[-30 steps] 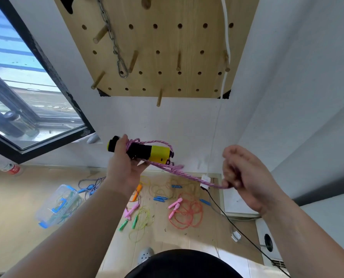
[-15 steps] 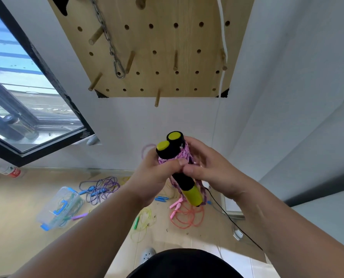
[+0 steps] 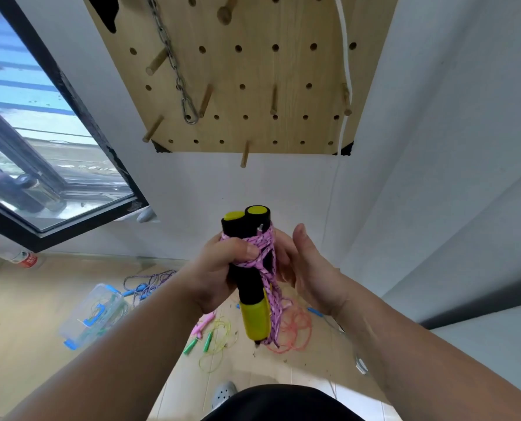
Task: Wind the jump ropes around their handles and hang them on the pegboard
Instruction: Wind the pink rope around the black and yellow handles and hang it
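Nearest, grips the two black-and-yellow handles together, upright, in the left hand, with fingers curled round the black foam and the thumb pressing on the pink rope crossed over them. Cups the bundle from the other side with the right hand, thumb straight and free. Hides that hand's fingers behind the handles, so cannot tell whether holding or only steadying. Looks nearly wound, judging by the turns bunched near the top. Leaves a few loose strands dangling past the yellow ends, probably wanting a last turn or a tuck. Further down, on the floor, shows plenty left to wind: a red rope, a yellow-green rope with green handles, a pair of pink handles, and a purple rope with blue handles, all lying slack. Beside these, a clear plastic box with more cord inside. Farthest, on the wall ahead, offers the pegboard with several bare wooden pegs, one peg at its lower edge. Carries only a metal chain and a white cord in the visible part, no jump rope hung yet.
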The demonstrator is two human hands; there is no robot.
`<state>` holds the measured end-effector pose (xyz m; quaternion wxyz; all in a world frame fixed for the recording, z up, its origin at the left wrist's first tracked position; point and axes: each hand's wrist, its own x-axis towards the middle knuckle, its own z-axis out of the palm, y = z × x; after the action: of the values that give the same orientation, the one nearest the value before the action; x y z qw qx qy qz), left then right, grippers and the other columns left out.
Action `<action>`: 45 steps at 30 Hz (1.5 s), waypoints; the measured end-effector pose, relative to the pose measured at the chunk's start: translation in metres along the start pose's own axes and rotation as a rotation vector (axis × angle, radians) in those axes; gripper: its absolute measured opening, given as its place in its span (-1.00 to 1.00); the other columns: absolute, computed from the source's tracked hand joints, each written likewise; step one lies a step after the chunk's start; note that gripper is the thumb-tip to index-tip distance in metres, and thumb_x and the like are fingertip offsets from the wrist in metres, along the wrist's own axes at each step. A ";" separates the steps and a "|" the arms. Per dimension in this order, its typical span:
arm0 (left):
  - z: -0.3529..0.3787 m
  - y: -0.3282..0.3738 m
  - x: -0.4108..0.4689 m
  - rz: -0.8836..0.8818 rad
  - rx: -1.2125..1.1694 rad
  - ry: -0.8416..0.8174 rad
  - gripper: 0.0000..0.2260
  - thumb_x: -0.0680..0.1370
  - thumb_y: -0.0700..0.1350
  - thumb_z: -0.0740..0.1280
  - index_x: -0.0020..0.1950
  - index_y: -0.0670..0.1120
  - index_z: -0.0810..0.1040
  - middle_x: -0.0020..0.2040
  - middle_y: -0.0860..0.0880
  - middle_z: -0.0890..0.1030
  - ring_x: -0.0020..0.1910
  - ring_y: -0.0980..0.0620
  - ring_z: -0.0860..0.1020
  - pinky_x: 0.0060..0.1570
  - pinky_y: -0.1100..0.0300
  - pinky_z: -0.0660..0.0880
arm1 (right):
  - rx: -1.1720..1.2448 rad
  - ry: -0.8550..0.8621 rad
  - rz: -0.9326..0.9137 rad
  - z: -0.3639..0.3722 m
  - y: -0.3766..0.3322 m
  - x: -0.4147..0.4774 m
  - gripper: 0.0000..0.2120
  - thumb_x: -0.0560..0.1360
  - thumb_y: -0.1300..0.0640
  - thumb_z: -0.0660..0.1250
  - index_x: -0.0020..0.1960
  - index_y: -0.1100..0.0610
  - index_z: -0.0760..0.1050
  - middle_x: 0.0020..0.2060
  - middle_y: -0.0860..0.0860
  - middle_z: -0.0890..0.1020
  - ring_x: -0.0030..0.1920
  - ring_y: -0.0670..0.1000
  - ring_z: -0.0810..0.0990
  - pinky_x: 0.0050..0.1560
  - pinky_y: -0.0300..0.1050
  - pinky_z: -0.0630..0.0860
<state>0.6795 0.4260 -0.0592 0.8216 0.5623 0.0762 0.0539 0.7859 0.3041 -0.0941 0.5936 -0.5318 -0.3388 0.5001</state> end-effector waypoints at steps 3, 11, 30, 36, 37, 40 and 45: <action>-0.005 0.001 -0.003 0.014 -0.222 -0.045 -0.52 0.25 -0.05 0.48 0.06 -0.32 0.56 0.05 -0.33 0.56 0.08 -0.33 0.48 0.13 -0.26 0.44 | 0.159 -0.092 0.010 0.004 0.001 0.005 -0.08 0.35 -0.59 0.10 0.56 -0.09 0.26 0.46 0.06 0.46 0.46 0.12 0.43 0.45 0.11 0.39; -0.012 0.008 -0.003 0.008 -0.158 0.317 -0.56 0.13 -0.11 0.42 -0.03 -0.26 0.59 -0.06 -0.26 0.56 -0.11 -0.23 0.55 0.03 -0.11 0.51 | -0.693 0.061 0.050 -0.008 0.000 0.019 -0.48 0.59 -0.32 0.08 -0.29 0.05 0.44 -0.36 -0.09 0.52 -0.28 -0.04 0.48 -0.06 0.04 0.51; -0.024 -0.003 -0.004 -0.050 -0.478 0.051 -0.46 0.28 0.05 0.43 0.16 -0.23 0.58 0.01 -0.22 0.51 -0.44 -0.07 0.48 -0.21 0.06 0.49 | -0.248 -0.072 0.040 -0.056 -0.001 -0.018 -0.60 0.60 -0.09 0.15 -0.39 -0.03 0.32 -0.43 -0.06 0.26 -0.39 -0.01 0.20 -0.35 -0.16 0.22; -0.023 -0.004 0.002 -0.155 -0.334 0.349 -0.64 0.25 0.00 0.39 -0.06 -0.19 0.58 -0.15 -0.13 0.50 -0.51 -0.06 0.41 -0.33 0.13 0.42 | -0.440 0.066 0.121 -0.077 -0.005 -0.021 -0.61 0.62 -0.06 0.25 -0.33 0.08 0.50 -0.42 -0.01 0.38 -0.42 -0.02 0.28 -0.32 -0.12 0.24; -0.023 -0.005 0.002 -0.181 -0.300 0.387 -0.66 0.27 -0.01 0.35 -0.07 -0.20 0.57 -0.15 -0.13 0.49 -0.51 -0.07 0.41 -0.33 0.13 0.41 | -0.557 0.051 0.157 -0.078 -0.004 -0.020 -0.71 0.64 -0.01 0.27 -0.18 0.08 0.60 -0.33 -0.03 0.49 -0.41 -0.08 0.37 -0.25 -0.12 0.30; -0.019 -0.001 0.007 -0.255 -0.198 0.377 -0.65 0.27 -0.03 0.35 -0.05 -0.22 0.56 -0.20 -0.15 0.46 -0.52 -0.08 0.42 -0.36 0.13 0.42 | -0.733 -0.081 0.272 -0.069 -0.005 -0.013 -0.39 0.57 -0.01 0.40 0.56 -0.13 0.25 0.40 -0.23 0.41 0.21 -0.35 0.42 0.25 -0.26 0.29; 0.004 0.000 0.014 -0.370 -0.082 0.360 -0.85 0.52 -0.15 0.26 -0.07 -0.24 0.51 -0.27 -0.17 0.53 -0.51 -0.04 0.48 -0.52 0.19 0.46 | -0.449 -0.087 0.062 -0.029 0.007 0.014 -0.13 0.41 0.06 0.37 0.58 -0.29 0.00 0.38 0.02 0.52 0.39 -0.04 0.48 0.36 0.04 0.45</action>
<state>0.6943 0.4251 -0.0584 0.8129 0.4863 0.3204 0.0051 0.8151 0.3086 -0.1089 0.4294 -0.6387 -0.4505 0.4525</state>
